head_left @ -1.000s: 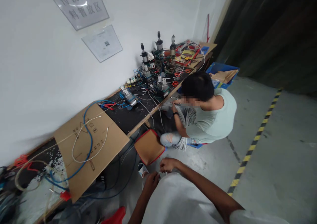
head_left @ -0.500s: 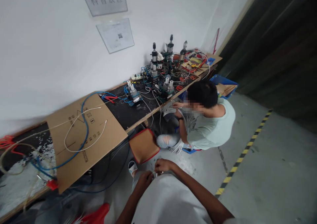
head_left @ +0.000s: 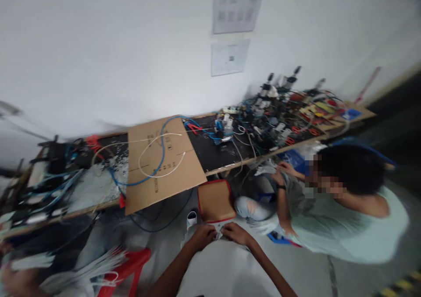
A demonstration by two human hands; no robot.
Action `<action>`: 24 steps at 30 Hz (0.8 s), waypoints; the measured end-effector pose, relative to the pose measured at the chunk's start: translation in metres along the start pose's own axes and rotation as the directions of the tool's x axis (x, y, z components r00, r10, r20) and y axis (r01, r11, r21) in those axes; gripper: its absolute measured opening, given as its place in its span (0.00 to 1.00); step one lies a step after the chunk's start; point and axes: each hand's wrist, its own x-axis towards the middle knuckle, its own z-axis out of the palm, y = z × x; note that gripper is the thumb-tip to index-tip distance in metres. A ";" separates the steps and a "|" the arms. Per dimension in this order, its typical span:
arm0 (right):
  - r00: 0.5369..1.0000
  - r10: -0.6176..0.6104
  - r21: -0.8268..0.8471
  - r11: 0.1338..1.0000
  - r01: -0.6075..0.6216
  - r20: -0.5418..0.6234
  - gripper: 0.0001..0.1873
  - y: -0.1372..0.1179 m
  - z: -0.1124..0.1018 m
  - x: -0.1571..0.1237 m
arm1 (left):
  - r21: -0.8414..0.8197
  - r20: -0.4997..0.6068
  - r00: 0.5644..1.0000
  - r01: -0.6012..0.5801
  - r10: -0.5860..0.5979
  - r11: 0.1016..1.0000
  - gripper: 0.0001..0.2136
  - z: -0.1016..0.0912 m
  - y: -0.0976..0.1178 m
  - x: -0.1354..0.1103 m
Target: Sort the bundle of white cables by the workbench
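Just in front of my light-coloured shirt (head_left: 230, 270), my two hands are close together. The fingers of my left hand (head_left: 203, 237) are drawn together in a pinch, and my right hand (head_left: 236, 234) faces it with fingers bent inward. Between them shows a small pale piece (head_left: 218, 231), blurred; I cannot tell whether it is a separate thing or cloth. Beyond my hands stands a stool with a brown seat and red rim (head_left: 216, 200).
A long bench carries a cardboard sheet (head_left: 161, 157), a blue hose (head_left: 162, 143) and small machines (head_left: 223, 128). A co-worker (head_left: 348, 218) sits at the right with pale cables. At lower left, another person's hand (head_left: 19, 279) is near a red stool (head_left: 140, 259).
My view has swung left, bringing the left end of the bench and another person into sight. My hands stay together at my front, with the right hand now lower and level with the left.
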 end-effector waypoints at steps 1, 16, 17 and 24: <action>1.000 0.007 -0.006 1.000 -0.007 -0.005 0.16 -0.003 0.002 0.006 | -0.034 -0.043 0.999 0.018 -0.020 0.999 0.13 -0.009 -0.003 -0.001; 0.963 0.207 0.256 0.954 -0.159 -0.173 0.30 -0.035 -0.002 0.019 | -0.504 -0.603 0.761 -0.132 -0.239 0.853 0.32 -0.249 -0.033 0.001; 0.961 0.204 0.285 0.947 -0.145 -0.188 0.30 -0.038 -0.001 0.019 | -0.494 -0.588 0.768 -0.093 -0.253 0.865 0.32 -0.245 -0.041 -0.003; 0.918 0.228 0.245 0.958 -0.151 -0.324 0.32 0.005 0.019 0.018 | -0.276 -0.400 0.808 0.343 -0.432 0.898 0.24 -0.135 -0.123 -0.065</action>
